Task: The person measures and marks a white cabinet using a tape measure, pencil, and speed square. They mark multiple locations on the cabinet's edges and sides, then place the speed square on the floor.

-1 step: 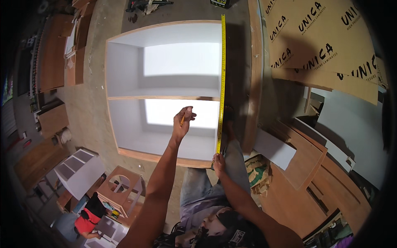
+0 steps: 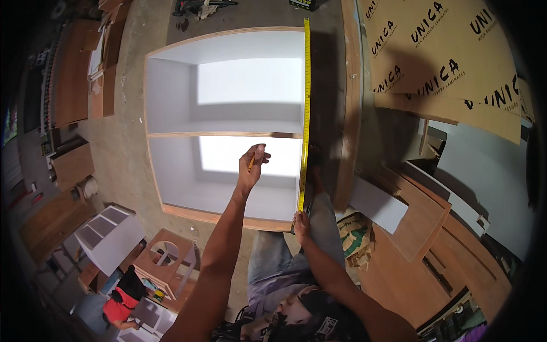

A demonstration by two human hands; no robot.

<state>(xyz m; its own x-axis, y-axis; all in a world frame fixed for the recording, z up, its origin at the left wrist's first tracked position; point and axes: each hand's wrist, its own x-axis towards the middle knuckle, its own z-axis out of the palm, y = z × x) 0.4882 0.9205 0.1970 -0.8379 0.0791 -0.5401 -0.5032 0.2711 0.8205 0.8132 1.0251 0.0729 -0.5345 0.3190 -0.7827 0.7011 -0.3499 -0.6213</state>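
A cabinet box [image 2: 228, 135] with white insides, bare wood edges and a middle divider lies open side up in front of me. My left hand [image 2: 253, 162] hovers over its nearer compartment, closed on a yellow pencil [image 2: 250, 164]. Along the cabinet's right edge runs the yellow blade of a tape measure [image 2: 307, 102], stretched out past the far corner. At the near right corner my right hand [image 2: 302, 224] grips the tape's near end, its fingers wrapped there. The tape's case is mostly hidden by that hand.
Cardboard sheets [image 2: 439, 51] and wood panels [image 2: 456, 251] lie to the right, with a paper bag [image 2: 356, 239] by my leg. Lower left stand a small white cabinet [image 2: 111, 239], a wooden box with a round hole [image 2: 168, 253] and a person in red [image 2: 122, 302]. Tools [image 2: 205, 5] lie beyond.
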